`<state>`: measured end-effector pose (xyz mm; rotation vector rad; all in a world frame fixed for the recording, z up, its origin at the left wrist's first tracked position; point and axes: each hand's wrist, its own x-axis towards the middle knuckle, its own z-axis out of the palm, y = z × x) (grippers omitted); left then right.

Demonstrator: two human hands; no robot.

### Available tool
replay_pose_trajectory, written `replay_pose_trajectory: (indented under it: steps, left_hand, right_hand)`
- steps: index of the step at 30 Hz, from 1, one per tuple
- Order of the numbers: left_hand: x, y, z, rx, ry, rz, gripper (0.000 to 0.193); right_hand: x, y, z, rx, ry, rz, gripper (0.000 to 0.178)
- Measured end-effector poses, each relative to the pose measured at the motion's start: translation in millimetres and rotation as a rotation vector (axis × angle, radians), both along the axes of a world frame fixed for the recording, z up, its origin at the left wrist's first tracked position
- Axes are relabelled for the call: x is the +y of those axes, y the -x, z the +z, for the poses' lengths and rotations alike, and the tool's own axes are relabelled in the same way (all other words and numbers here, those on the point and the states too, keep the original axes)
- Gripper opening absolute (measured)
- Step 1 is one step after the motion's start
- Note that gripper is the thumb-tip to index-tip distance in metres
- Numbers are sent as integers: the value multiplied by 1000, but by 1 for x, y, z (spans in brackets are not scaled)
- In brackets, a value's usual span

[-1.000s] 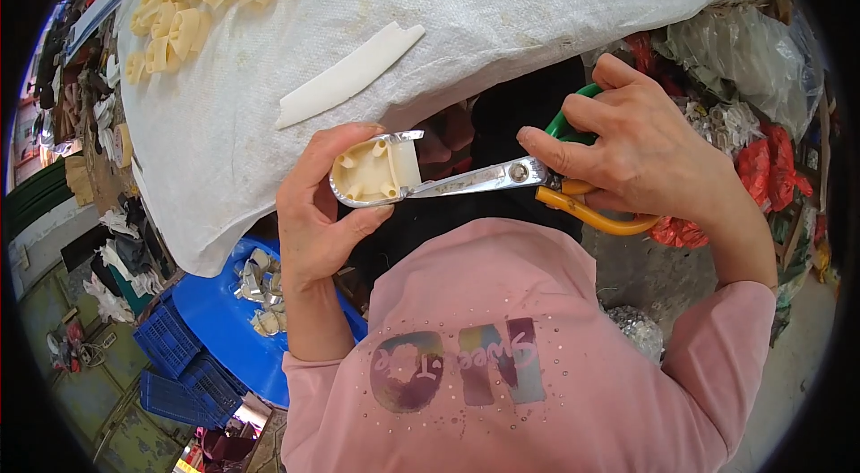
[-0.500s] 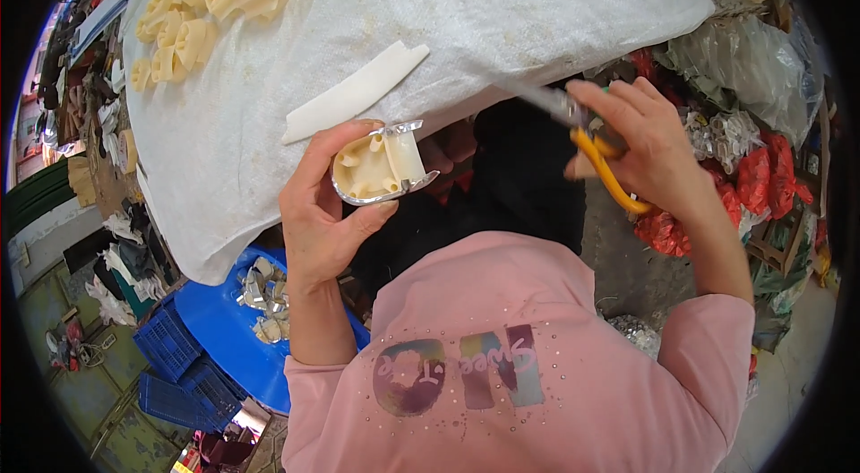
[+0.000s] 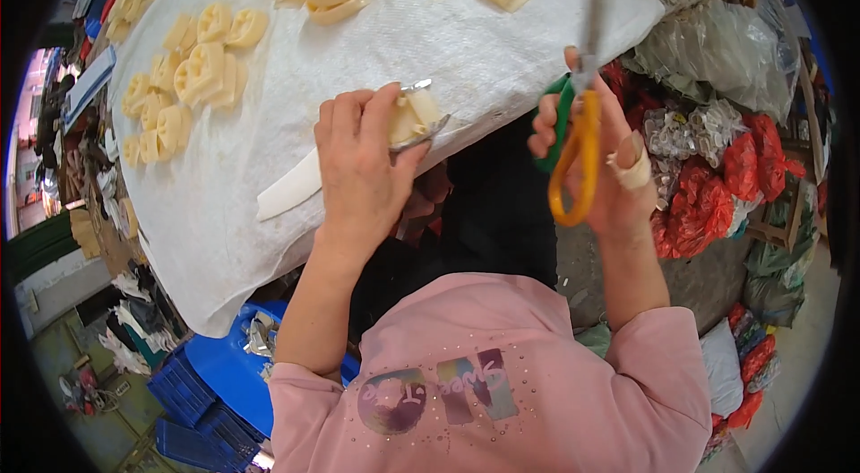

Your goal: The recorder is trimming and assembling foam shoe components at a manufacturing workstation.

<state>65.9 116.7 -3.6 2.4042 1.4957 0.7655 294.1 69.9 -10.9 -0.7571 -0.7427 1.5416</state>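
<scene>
My left hand (image 3: 356, 155) is closed around a cream plastic part (image 3: 416, 118) with a shiny silver rim, close to the table's near edge. The fingers cover much of that part. Under and beside this hand lies a white curved strip (image 3: 291, 189), its far end hidden. Off to the right, my right hand (image 3: 620, 182) holds scissors (image 3: 586, 146) with one orange and one green handle. Their blades point away from me and are smeared by motion. A tan wrap shows on a finger of my right hand.
White woven cloth (image 3: 296, 61) covers the table. Cream plastic parts (image 3: 204, 72) lie on it in clusters to the left and far side. A blue basin (image 3: 235, 374) with silvery scraps stands at lower left, beside blue crates (image 3: 184, 388). Red bags (image 3: 703, 213) sit at right.
My left hand has turned its back upward and moved right and slightly farther out with the part. My right hand has swung the scissors from pointing left to pointing away. The view has shifted.
</scene>
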Motion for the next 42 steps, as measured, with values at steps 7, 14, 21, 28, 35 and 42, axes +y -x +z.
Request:
replay_pose_trajectory:
  steps: [7, 14, 21, 28, 35, 42]
  left_hand:
    - [6, -1, 3, 36, 76, -40, 59]
    - [8, -1, 1, -30, 115, -51, 60]
    - [11, 2, 2, -23, 153, -34, 59]
    - [10, -3, 4, -49, 168, -25, 61]
    - [9, 1, 2, -38, 155, -39, 60]
    - [12, -1, 2, -30, 169, -42, 59]
  right_hand:
    - [14, 32, 16, -27, -41, -164, 60]
    - [35, 60, -18, 168, -264, -98, 48]
    - [51, 48, -8, 238, -211, 6, 49]
    - [41, 56, -15, 161, -210, -81, 51]
    - [66, 58, 3, 403, -329, -201, 43]
    - [83, 63, -13, 363, -143, -75, 39]
